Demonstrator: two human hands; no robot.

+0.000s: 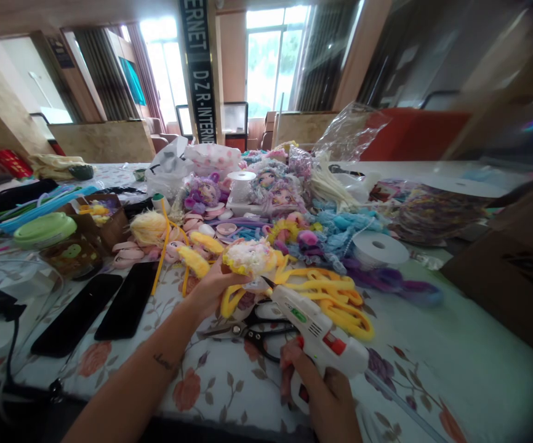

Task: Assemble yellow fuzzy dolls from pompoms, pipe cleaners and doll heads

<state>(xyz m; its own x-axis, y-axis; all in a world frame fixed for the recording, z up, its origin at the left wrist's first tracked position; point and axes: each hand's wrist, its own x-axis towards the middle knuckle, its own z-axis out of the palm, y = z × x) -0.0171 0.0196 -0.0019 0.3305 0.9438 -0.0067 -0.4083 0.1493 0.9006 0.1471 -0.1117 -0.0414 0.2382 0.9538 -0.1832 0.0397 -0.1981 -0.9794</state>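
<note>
My left hand (210, 288) is closed around the edge of a small fluffy cream-and-yellow doll head (248, 255). Its far side and most of my fingertips are hidden. Wrapped round the handle of a white hot glue gun (315, 323) is my right hand (324, 394). The gun's dark nozzle points up and left, close to the underside of the head; whether it touches, I cannot tell. Below them on the cloth lie black-handled scissors (260, 335). A long yellow fuzzy strip (340, 295) lies in loops beyond the gun.
Two black phones (128, 301) lie at left, near a jar with a green lid (45, 231). Doll heads (285, 195), yarn and plastic bags pile up ahead. A white spool (380, 248) sits at right, beside a cardboard box (511, 264). A glue gun cord trails right.
</note>
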